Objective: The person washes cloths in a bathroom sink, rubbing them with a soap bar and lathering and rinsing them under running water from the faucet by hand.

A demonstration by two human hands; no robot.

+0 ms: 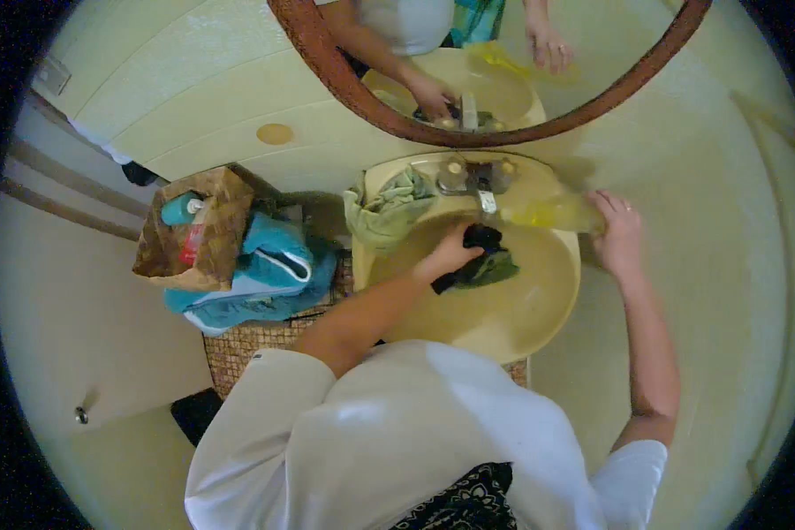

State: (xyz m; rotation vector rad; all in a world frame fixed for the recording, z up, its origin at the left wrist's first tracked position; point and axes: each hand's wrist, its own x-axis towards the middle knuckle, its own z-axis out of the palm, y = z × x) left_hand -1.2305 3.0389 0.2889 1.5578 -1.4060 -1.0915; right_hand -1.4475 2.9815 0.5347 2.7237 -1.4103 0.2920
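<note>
My left hand (451, 251) is inside the yellowish sink (552, 305), its fingers closed on a dark black-and-green cloth (490, 268) below the spout. The cloth hangs bunched against the basin. On the right, my right hand (622, 231) is wrapped around the base of a clear bottle with yellow liquid (552, 215). The bottle lies nearly sideways over the sink's right rim, its narrower end toward the faucet (486, 187). Whether liquid is coming out, I cannot tell.
A light green cloth (387, 208) drapes over the sink's back left corner. To the left, a woven basket (163, 252) holds a teal-topped bottle (182, 209) and a red item, beside blue towels (274, 265). A round wood-framed mirror (397, 122) hangs above the faucet.
</note>
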